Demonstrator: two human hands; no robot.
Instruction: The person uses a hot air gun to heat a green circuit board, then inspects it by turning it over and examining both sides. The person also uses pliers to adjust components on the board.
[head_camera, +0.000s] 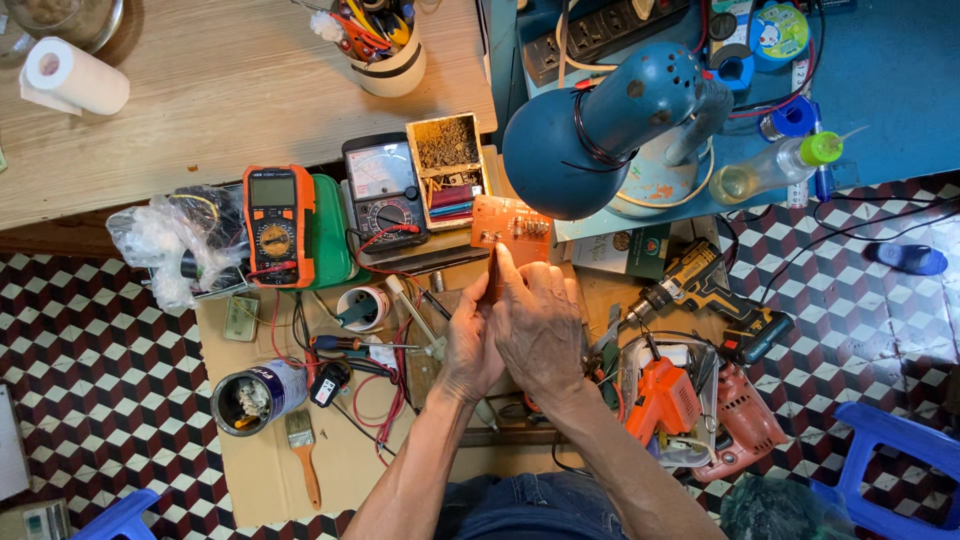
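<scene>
Both my hands are raised together over the cardboard mat. My left hand (472, 340) and my right hand (540, 325) grip the lower edge of an orange-brown circuit board (510, 228) with small parts on its face. The board stands up in front of me, just under the blue desk lamp (610, 125). My right fingers wrap around the board's lower right side; my left thumb presses its lower left. What the fingers hide of the board I cannot see.
An orange multimeter (279, 224) and a black analogue meter (385, 192) lie left of the board. A paintbrush (302, 450), a tin can (257, 396), a cordless drill (700, 290) and orange power tools (665, 400) surround my hands. Blue stools (880, 450) stand on the chequered floor.
</scene>
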